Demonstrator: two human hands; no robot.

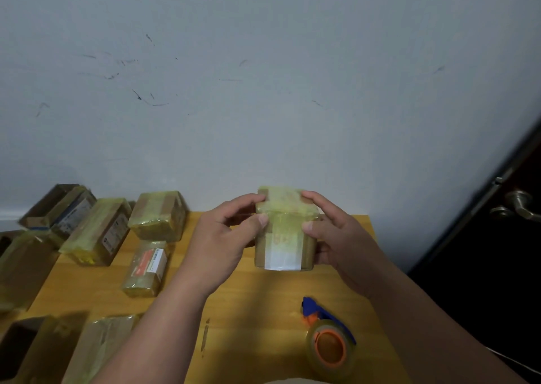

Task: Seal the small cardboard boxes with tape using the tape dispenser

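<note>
A small cardboard box (285, 237) wrapped in yellowish clear tape is held up above the wooden table (251, 301), at the middle of the head view. My left hand (222, 234) grips its left side, thumb pressed on the front tape strip. My right hand (333, 231) grips its right side, thumb on the tape too. The blue and orange tape dispenser (329, 339) with a clear roll lies on the table, near the front right, below my right forearm. Neither hand touches it.
Several taped boxes (159, 215) lie along the table's left side and back, one with a red label (146, 268). More boxes (99, 345) sit at the front left. A dark door with a metal handle (518, 205) stands at the right, past the table edge.
</note>
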